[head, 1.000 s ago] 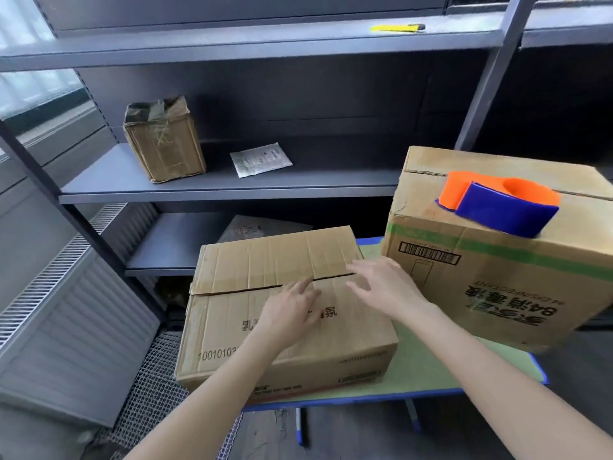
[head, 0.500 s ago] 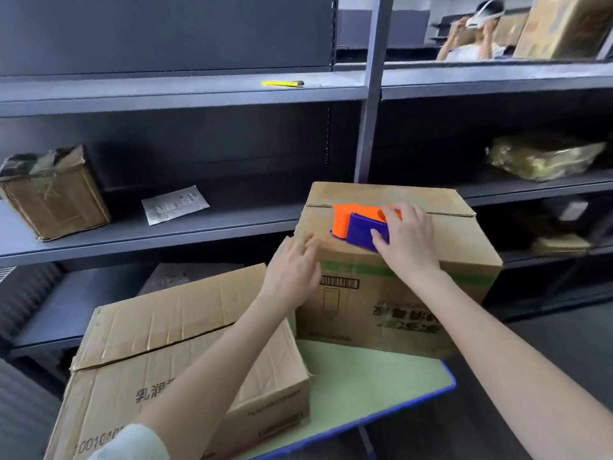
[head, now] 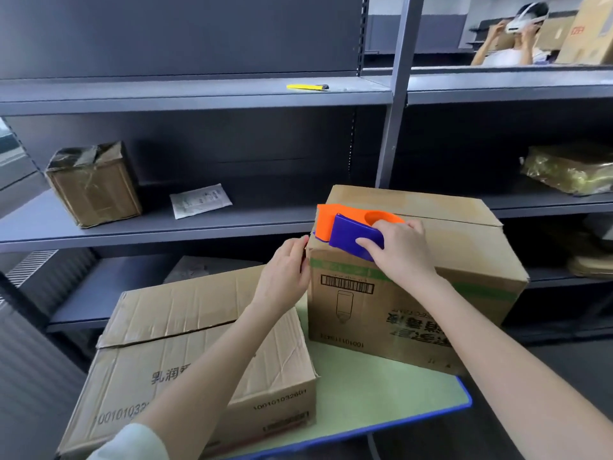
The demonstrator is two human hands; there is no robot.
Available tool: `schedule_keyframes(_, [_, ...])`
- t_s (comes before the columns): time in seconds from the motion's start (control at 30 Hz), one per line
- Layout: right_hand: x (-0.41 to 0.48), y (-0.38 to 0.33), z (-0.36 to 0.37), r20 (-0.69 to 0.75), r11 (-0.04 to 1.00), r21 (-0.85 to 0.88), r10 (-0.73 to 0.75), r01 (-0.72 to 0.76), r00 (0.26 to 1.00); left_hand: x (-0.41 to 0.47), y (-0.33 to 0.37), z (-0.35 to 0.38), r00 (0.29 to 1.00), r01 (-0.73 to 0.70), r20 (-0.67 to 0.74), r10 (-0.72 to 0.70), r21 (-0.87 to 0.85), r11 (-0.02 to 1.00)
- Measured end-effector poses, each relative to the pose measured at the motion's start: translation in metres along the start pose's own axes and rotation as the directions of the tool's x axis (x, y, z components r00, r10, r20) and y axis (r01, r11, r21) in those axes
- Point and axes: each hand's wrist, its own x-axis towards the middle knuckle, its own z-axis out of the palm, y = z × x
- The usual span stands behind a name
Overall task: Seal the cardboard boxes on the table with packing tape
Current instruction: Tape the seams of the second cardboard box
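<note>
Two cardboard boxes stand on a small green table (head: 381, 400). The taller box (head: 464, 293) is at the right, with a barcode and a green stripe on its front. An orange and blue tape dispenser (head: 345, 227) lies on its top left corner. My right hand (head: 398, 250) grips the dispenser's blue body. My left hand (head: 285, 277) presses flat against that box's left edge, just below the dispenser. The lower, flatter box (head: 199, 353) sits at the left, its top flaps closed with a visible seam.
Grey metal shelving stands right behind the table. It carries a battered brown box (head: 93, 184), a white packet (head: 200, 200), a yellow utility knife (head: 306, 87) and a wrapped bundle (head: 570, 167). Another person (head: 507, 34) stands beyond the shelves at the upper right.
Both hands left the flat left box and went to the tall box. My right hand took hold of the tape dispenser and my left hand settled on the box's left edge.
</note>
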Motion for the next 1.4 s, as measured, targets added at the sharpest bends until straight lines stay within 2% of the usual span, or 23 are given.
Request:
schedule_keyframes(0.07, [-0.001,-0.021,0.005,0.023,0.993,0.084,-0.083,0.08,0.996,-0.008,-0.012,-0.016,0.969,0.211,-0.072,-0.238,-0.269,0.94])
schedule_keyframes(0.1, [-0.001,-0.032,0.007,0.045,0.983,0.145,-0.121,0.114,0.992,-0.011,-0.019,-0.026,0.933,0.299,-0.056,-0.356,-0.431,0.851])
schedule_keyframes(0.2, [-0.002,-0.067,0.021,0.157,0.929,0.326,-0.239,0.178,0.958,-0.02,-0.039,-0.063,0.803,0.403,0.047,-0.594,-0.777,0.483])
schedule_keyframes(0.27, [-0.004,-0.09,0.034,0.236,0.891,0.417,-0.294,0.177,0.926,-0.033,-0.052,-0.085,0.714,0.438,0.176,-0.677,-0.867,0.236])
schedule_keyframes(0.3, [-0.005,-0.1,0.042,0.264,0.875,0.454,-0.312,0.168,0.912,-0.043,-0.058,-0.094,0.69,0.459,0.23,-0.687,-0.872,0.168])
schedule_keyframes(0.37, [-0.008,-0.114,0.058,0.315,0.843,0.521,-0.336,0.134,0.888,-0.065,-0.071,-0.105,0.659,0.521,0.276,-0.7,-0.838,0.161])
schedule_keyframes(0.47, [-0.014,-0.128,0.08,0.427,0.825,0.562,-0.359,0.068,0.83,-0.1,-0.089,-0.117,0.613,0.552,0.257,-0.747,-0.816,0.172])
schedule_keyframes(0.57, [-0.024,-0.141,0.101,0.522,0.803,0.595,-0.348,-0.04,0.778,-0.128,-0.1,-0.124,0.6,0.629,0.297,-0.743,-0.748,0.209])
schedule_keyframes(0.63, [-0.03,-0.148,0.11,0.569,0.82,0.57,-0.354,-0.045,0.742,-0.139,-0.104,-0.126,0.591,0.669,0.32,-0.74,-0.708,0.228])
schedule_keyframes(0.73, [-0.037,-0.157,0.112,0.544,0.861,0.483,-0.437,0.159,0.716,-0.142,-0.105,-0.129,0.521,0.742,0.32,-0.791,-0.627,0.236])
schedule_keyframes(0.8, [-0.04,-0.164,0.109,0.495,0.846,0.393,-0.526,0.361,0.692,-0.14,-0.104,-0.131,0.475,0.765,0.288,-0.832,-0.603,0.228])
schedule_keyframes(0.87, [-0.045,-0.174,0.112,0.45,0.829,0.298,-0.559,0.473,0.696,-0.135,-0.099,-0.136,0.457,0.766,0.253,-0.852,-0.6,0.232])
schedule_keyframes(0.97, [-0.051,-0.186,0.119,0.42,0.848,0.159,-0.521,0.505,0.743,-0.129,-0.093,-0.139,0.501,0.783,0.144,-0.854,-0.496,0.376])
schedule_keyframes(1.07, [-0.049,-0.19,0.121,0.449,0.841,0.115,-0.519,0.528,0.728,-0.127,-0.091,-0.139,0.531,0.785,0.036,-0.846,-0.395,0.476])
schedule_keyframes(1.23, [-0.042,-0.192,0.117,0.463,0.845,0.128,-0.514,0.52,0.722,-0.131,-0.098,-0.143,0.493,0.797,0.061,-0.868,-0.431,0.423])
schedule_keyframes(1.4, [-0.029,-0.211,0.116,0.457,0.803,0.184,-0.581,0.567,0.674,-0.139,-0.118,-0.153,0.391,0.795,0.085,-0.916,-0.534,0.29])
